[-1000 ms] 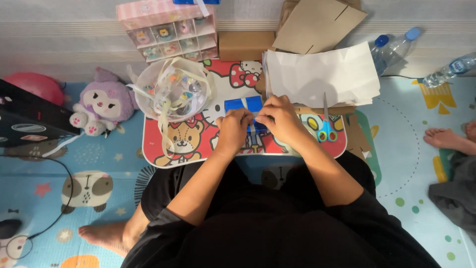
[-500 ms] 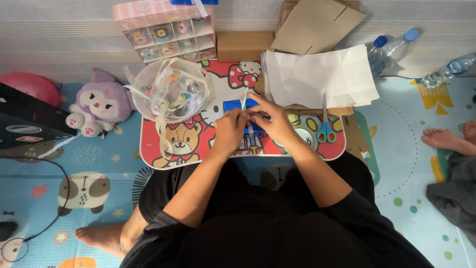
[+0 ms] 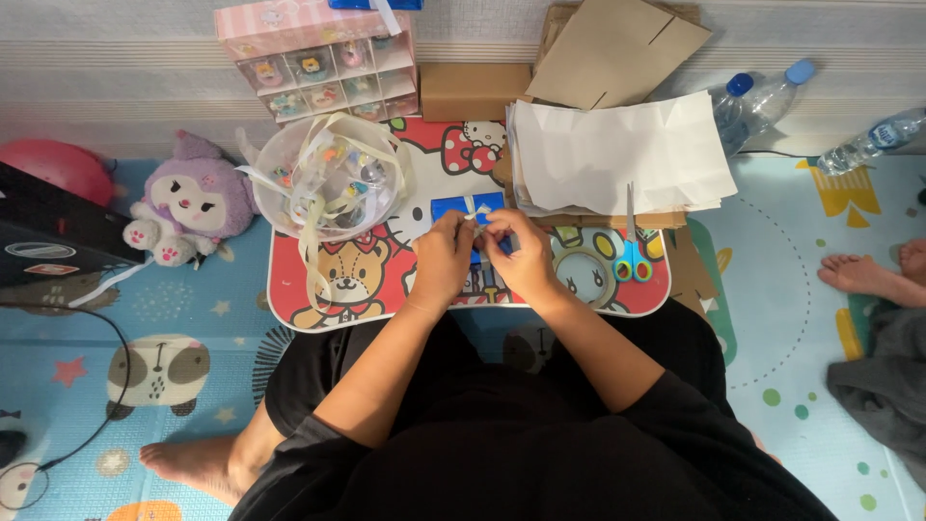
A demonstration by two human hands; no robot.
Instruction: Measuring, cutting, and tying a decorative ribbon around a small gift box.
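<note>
Head view, both hands pinching pale ribbon, seemingly satin, on flat blue box

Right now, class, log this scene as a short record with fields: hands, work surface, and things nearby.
left hand: pinching ribbon on blue box
right hand: on the same ribbon
surface: cartoon lap table
right of hands: scissors, paper stack
left of hands: clear bowl, plush toy
</note>
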